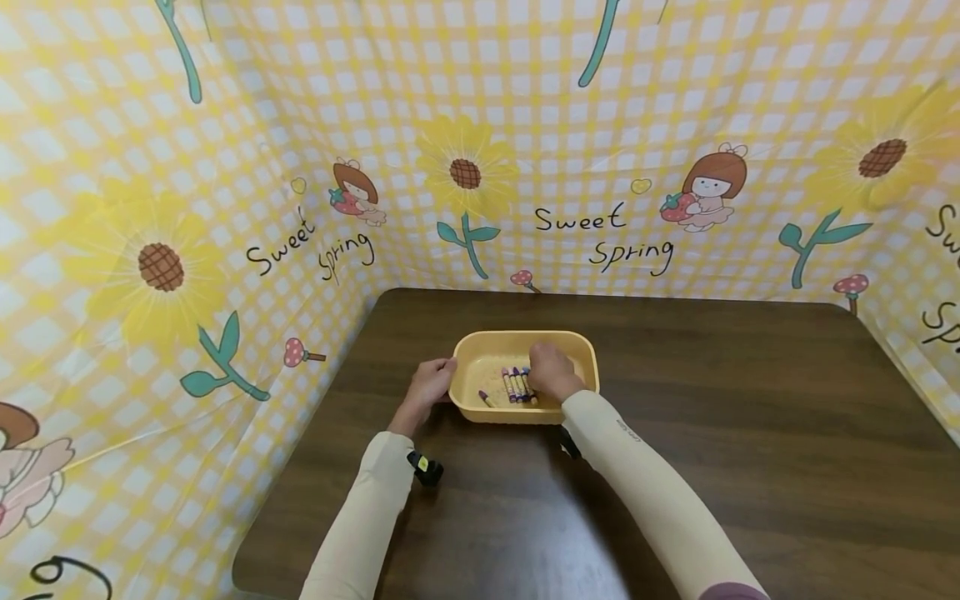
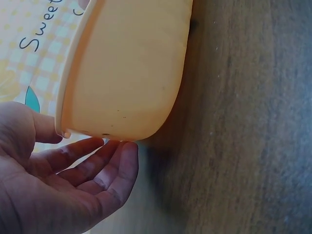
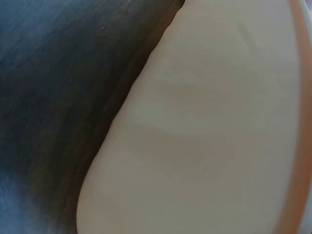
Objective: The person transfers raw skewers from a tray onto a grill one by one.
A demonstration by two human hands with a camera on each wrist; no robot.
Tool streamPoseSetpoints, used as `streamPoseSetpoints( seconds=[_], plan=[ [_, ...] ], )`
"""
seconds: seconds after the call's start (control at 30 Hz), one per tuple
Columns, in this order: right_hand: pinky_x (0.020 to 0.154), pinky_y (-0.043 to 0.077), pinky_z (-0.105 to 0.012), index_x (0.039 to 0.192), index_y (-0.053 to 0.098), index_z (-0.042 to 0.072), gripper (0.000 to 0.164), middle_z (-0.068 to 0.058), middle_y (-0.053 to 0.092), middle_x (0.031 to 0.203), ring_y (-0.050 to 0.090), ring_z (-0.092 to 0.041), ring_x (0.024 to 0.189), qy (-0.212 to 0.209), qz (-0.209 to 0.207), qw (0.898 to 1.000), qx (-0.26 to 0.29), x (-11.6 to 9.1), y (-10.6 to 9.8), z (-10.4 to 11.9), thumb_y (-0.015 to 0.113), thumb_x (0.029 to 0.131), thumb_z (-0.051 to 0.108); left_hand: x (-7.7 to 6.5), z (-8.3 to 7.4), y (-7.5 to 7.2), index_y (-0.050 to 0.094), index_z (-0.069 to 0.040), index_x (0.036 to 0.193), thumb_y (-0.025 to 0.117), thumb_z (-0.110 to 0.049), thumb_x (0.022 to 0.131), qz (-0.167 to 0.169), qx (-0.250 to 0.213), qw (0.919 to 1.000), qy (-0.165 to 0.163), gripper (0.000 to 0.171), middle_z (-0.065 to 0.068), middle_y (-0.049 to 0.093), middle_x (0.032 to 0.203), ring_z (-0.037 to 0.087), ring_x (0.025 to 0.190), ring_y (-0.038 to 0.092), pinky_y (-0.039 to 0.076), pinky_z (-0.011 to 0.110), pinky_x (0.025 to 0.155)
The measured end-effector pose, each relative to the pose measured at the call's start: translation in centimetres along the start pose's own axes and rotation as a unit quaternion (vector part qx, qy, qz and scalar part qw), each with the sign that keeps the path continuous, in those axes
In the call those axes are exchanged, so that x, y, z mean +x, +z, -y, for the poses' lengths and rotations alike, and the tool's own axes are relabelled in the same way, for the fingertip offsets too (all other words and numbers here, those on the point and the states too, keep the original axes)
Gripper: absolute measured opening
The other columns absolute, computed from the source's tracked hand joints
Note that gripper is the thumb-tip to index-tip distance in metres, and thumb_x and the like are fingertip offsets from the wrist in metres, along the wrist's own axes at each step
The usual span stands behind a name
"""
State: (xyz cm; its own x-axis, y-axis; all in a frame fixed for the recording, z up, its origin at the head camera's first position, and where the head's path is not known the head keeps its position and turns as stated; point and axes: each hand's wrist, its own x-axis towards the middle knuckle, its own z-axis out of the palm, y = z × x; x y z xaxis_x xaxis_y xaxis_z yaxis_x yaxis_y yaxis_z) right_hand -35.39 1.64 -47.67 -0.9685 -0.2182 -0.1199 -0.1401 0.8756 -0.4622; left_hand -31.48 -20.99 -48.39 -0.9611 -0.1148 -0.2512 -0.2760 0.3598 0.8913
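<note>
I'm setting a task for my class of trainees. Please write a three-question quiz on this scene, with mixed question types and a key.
1. Which hand grips one end of the yellow, rounded-rectangular plastic tub?
2. True or false: one slim, purple-tipped crayon lies apart from the row of pale-wrapped crayons.
3. Where is the right hand?
A) Flat on the dark brown wooden table
B) Reaching into the tub
C) Gripping the tub's outer wall

Key:
1. The left hand
2. True
3. B

Passage: wood-grain tabletop [image 1: 757, 417] right of yellow tub [image 1: 471, 371]. Obstructions: left hand [image 1: 431, 384] at tub's left end; right hand [image 1: 553, 372] inside.
</note>
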Motion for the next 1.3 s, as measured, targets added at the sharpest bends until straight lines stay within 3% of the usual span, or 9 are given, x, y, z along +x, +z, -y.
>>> streamPoseSetpoints(
  seconds=[0.47, 0.73, 0.87, 0.97, 1.07, 1.17, 1.23, 1.3],
  plan=[
    [0.056, 0.038, -0.032, 0.08, 0.057, 0.006, 0.014, -0.007, 0.052, 0.076, 0.046, -0.02, 0.066, -0.005, -0.03, 1.0, 0.003, -0.5, 0.3, -0.2, 0.057, 0.091, -0.002, 0.1, 0.3, 0.3, 0.059, 0.002, 0.137, 0.047, -0.034, 0.108, 0.001, -0.01, 0.9999, 0.01, 0.048, 0.022, 0.066, 0.122, 0.022, 0.091, 0.069, 0.062, 0.033, 0.076],
    [0.043, 0.026, -0.025, 0.054, 0.036, 0.014, 0.043, 0.001, 0.032, 0.048, 0.034, -0.014, 0.042, 0.011, -0.005, 0.997, 0.071, -0.4, -0.7, -1.3, 0.056, 0.086, -0.006, 0.4, 0.5, 0.2, 0.061, 0.001, 0.136, 0.047, -0.036, 0.108, 0.005, -0.013, 0.9998, 0.013, 0.048, 0.021, 0.067, 0.119, 0.019, 0.086, 0.069, 0.062, 0.034, 0.078],
    [0.04, 0.029, -0.022, 0.045, 0.043, 0.014, 0.041, 0.003, 0.038, 0.041, 0.037, -0.011, 0.039, 0.021, 0.013, 0.996, 0.091, -0.7, -2.1, -1.9, 0.057, 0.077, -0.008, 0.5, 0.7, 0.0, 0.059, 0.001, 0.138, 0.047, -0.036, 0.108, 0.012, -0.018, 0.9996, 0.016, 0.049, 0.022, 0.065, 0.125, 0.024, 0.094, 0.07, 0.062, 0.035, 0.08],
    [0.047, 0.048, -0.024, 0.055, 0.057, 0.007, 0.029, 0.001, 0.05, 0.052, 0.048, -0.012, 0.049, 0.054, 0.028, 0.983, 0.175, -1.2, -3.7, -2.2, 0.063, 0.079, -0.007, 0.5, 0.5, -0.1, 0.057, 0.002, 0.14, 0.046, -0.036, 0.109, 0.02, -0.016, 0.9996, 0.013, 0.05, 0.023, 0.063, 0.129, 0.026, 0.098, 0.069, 0.062, 0.035, 0.081],
    [0.07, 0.063, -0.037, 0.084, 0.07, -0.005, 0.003, -0.01, 0.068, 0.079, 0.064, -0.017, 0.068, 0.086, 0.045, 0.949, 0.299, -2.0, -5.6, -2.7, 0.068, 0.086, -0.005, 0.6, 0.3, -0.2, 0.055, 0.002, 0.141, 0.045, -0.035, 0.109, 0.025, -0.012, 0.9996, 0.01, 0.05, 0.023, 0.063, 0.13, 0.024, 0.097, 0.069, 0.062, 0.034, 0.08],
    [0.084, 0.062, -0.043, 0.111, 0.068, -0.013, 0.023, -0.02, 0.071, 0.103, 0.068, -0.021, 0.081, 0.104, 0.058, 0.919, 0.375, -2.6, -7.6, -3.7, 0.069, 0.09, -0.006, 0.7, 0.3, -0.3, 0.055, 0.003, 0.141, 0.046, -0.033, 0.109, 0.027, -0.012, 0.9995, 0.008, 0.05, 0.024, 0.062, 0.129, 0.023, 0.094, 0.069, 0.062, 0.034, 0.08],
    [0.087, 0.061, -0.044, 0.119, 0.064, -0.016, 0.03, -0.021, 0.072, 0.104, 0.069, -0.021, 0.08, 0.108, 0.056, 0.911, 0.395, -3.0, -8.8, -5.1, 0.067, 0.091, -0.006, 0.7, 0.3, -0.3, 0.056, 0.003, 0.14, 0.046, -0.033, 0.109, 0.028, -0.013, 0.9995, 0.008, 0.049, 0.024, 0.063, 0.128, 0.021, 0.092, 0.069, 0.062, 0.032, 0.078],
    [0.086, 0.062, -0.044, 0.121, 0.062, -0.018, 0.032, -0.016, 0.073, 0.093, 0.069, -0.018, 0.074, 0.111, 0.045, 0.909, 0.399, -3.5, -10.1, -7.0, 0.067, 0.091, -0.006, 0.9, 0.2, -0.3, 0.057, 0.003, 0.14, 0.046, -0.033, 0.109, 0.029, -0.017, 0.9994, 0.009, 0.049, 0.024, 0.062, 0.127, 0.021, 0.091, 0.068, 0.061, 0.03, 0.076]
  ],
)
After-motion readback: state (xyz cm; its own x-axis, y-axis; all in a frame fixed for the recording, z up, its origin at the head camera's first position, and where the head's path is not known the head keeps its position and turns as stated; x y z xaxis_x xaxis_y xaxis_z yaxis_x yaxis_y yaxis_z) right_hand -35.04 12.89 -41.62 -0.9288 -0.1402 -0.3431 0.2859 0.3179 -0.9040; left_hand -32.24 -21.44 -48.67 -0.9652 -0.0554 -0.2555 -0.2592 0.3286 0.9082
